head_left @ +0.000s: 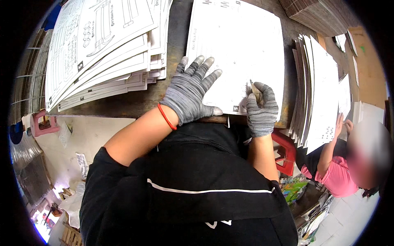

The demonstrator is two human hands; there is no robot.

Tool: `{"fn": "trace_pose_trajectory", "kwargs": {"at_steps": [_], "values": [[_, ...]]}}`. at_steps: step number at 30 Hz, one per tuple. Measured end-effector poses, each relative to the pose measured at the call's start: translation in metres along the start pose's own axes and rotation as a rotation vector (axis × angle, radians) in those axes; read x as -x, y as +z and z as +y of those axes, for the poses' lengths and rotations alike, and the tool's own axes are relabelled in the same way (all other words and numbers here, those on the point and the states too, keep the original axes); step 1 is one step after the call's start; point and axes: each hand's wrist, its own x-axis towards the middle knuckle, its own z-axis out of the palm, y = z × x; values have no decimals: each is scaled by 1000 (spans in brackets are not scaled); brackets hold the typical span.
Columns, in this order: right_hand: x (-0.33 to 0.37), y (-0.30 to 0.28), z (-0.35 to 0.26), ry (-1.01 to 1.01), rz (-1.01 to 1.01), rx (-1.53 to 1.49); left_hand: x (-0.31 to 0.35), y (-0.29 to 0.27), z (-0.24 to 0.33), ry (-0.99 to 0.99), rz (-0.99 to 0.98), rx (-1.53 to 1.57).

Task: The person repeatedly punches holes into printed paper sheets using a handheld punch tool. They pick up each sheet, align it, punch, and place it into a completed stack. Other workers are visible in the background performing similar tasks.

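Note:
A white printed sheet point(234, 45) with small marks lies on the dark table in front of me. My left hand point(191, 90), in a grey knit glove, rests on the sheet's left edge with its fingers spread. Gloved the same way, my right hand point(262, 108) is closed on a short tan pointed tool point(257, 93) over the lower right part of the sheet. The tool's tip is close to a printed drawing; I cannot tell whether it touches. Most of the tool is hidden by my fingers, so its exact kind is unclear.
A tall, uneven stack of printed sheets point(131, 41) stands at the left, another stack point(320, 86) at the right. Bundled cardboard point(316, 14) sits at the far right. A person in pink point(338, 176) works beside the right stack. Red stools point(285, 151) stand under the table point(176, 24).

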Motion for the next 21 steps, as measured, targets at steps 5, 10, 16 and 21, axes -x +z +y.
{"fn": "trace_pose_trajectory", "kwargs": {"at_steps": [5,10,16,21], "values": [[-15,11,-11,-3,-105,175,-1,2,9,-58,-45,-2],[-25,25,-15,-178,-84,406,-3,-5,10,-52,-98,24],[-28,35,-16,-325,-106,635,-3,2,8,-53,-69,-7],[-12,29,-22,-345,-172,673,-1,6,7,-44,-10,37]]}}
